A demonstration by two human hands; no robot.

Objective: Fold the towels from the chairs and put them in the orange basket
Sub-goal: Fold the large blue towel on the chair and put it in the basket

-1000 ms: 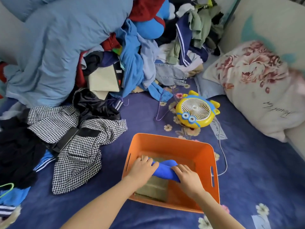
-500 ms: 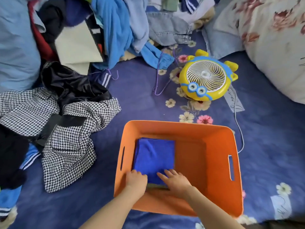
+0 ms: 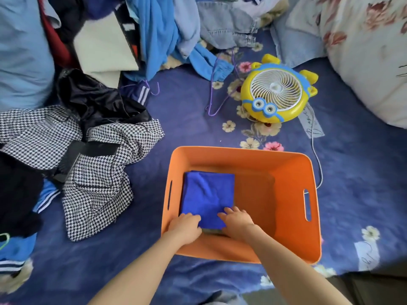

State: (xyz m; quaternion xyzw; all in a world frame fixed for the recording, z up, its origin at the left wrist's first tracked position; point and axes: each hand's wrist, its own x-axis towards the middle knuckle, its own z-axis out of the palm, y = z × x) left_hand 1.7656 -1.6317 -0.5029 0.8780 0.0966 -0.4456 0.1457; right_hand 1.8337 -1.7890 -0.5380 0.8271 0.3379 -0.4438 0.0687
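The orange basket [image 3: 293, 172] stands on the blue flowered bed in front of me. A folded blue towel [image 3: 208, 194] lies flat in its left half, on top of a darker folded cloth whose edge shows at the near side. My left hand [image 3: 186, 227] rests on the towel's near left corner with its fingers loosely bent. The near right edge of the towel is under my right hand [image 3: 236, 223], its fingers straight and spread. Both forearms reach in over the basket's near wall.
A yellow cartoon fan [image 3: 277, 95] with a white cord lies beyond the basket. A houndstooth garment [image 3: 97, 172] sprawls at the left under a big heap of clothes [image 3: 154, 29]. A floral pillow [image 3: 370, 51] sits at the far right. A purple hanger [image 3: 215, 100] lies nearby.
A second ago both hands held the rolled blue towel above the basket. Now it lies flat and folded in the left half, with both hands resting on its near edge. The view has tilted down.
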